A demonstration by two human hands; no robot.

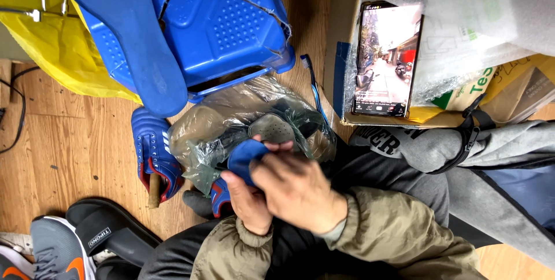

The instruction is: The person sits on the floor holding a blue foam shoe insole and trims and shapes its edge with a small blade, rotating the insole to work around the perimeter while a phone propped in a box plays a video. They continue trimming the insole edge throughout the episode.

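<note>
At far left a grey-and-orange sneaker and a black slide lie on the wood floor. Above them a yellow bag sits under a loose blue insole, which leans across a cracked blue stool. A blue shoe rests on the floor below the insole, sole side down, untouched by either hand.

In the middle, a crumpled clear plastic bag holds a grey shoe form. The left hand grips a second blue shoe from below, fingers curled and pressed around it, thumb up against a folded blue insole. The right hand lies over the left, its fingertips pinching the top edge of that insole just at the shoe's opening. As a judgement, the insole is only partly seated: most of it shows outside the shoe, so the fitting looks barely begun, and the shoe on the floor and the big loose insole are not yet dealt with.

Right of the bag a blue toothbrush lies on the floor. Further right a phone with a lit screen leans in a cardboard box among bubble wrap.
</note>
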